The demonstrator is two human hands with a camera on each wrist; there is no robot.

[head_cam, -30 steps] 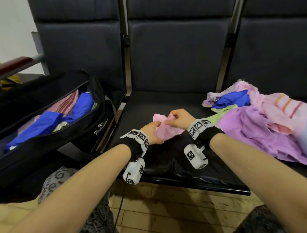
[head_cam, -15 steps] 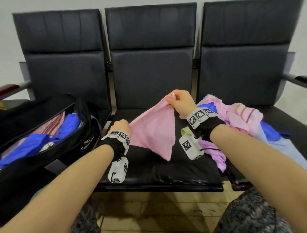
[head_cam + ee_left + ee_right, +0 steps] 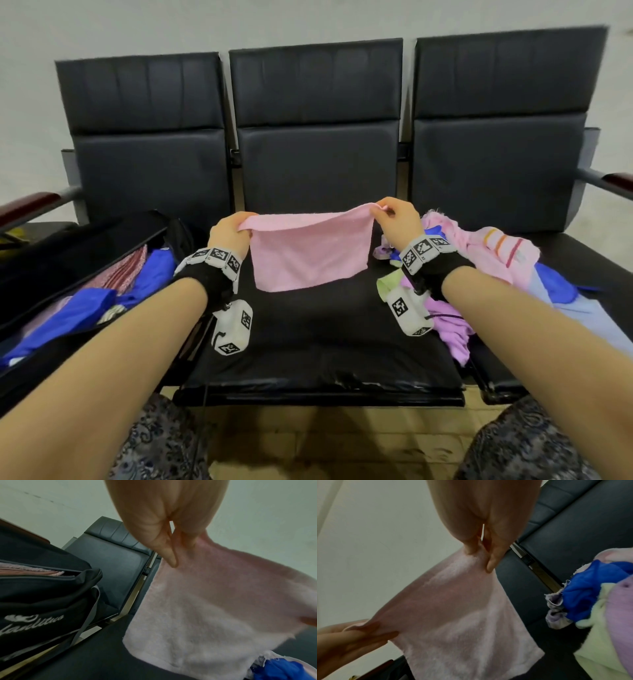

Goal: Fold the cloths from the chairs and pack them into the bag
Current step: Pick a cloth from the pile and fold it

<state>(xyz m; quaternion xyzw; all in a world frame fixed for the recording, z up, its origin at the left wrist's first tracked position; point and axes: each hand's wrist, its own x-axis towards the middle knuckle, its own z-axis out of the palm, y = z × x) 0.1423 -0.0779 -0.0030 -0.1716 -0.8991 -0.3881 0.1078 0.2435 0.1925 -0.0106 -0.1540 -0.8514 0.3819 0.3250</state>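
A small pink cloth (image 3: 310, 250) hangs spread out above the middle chair seat (image 3: 318, 339). My left hand (image 3: 230, 230) pinches its top left corner and my right hand (image 3: 394, 216) pinches its top right corner. The left wrist view shows my fingers (image 3: 169, 555) pinching the pink cloth (image 3: 205, 601); the right wrist view shows the same pinch on the pink cloth (image 3: 462, 615). A black bag (image 3: 78, 274) lies open on the left chair, with folded blue and pink cloths inside. A heap of unfolded cloths (image 3: 496, 260) covers the right chair.
Three black chairs stand in a row against a pale wall. Wood-topped armrests (image 3: 27, 205) flank both ends. The bag's side with white lettering (image 3: 32, 619) sits close to my left hand. Blue, green and purple cloths (image 3: 599, 601) lie just right of my right hand.
The crumpled pink cloth was lifted off the seat and pulled apart. My hands have moved away from each other, so it now hangs flat between them. The head view has tilted upward.
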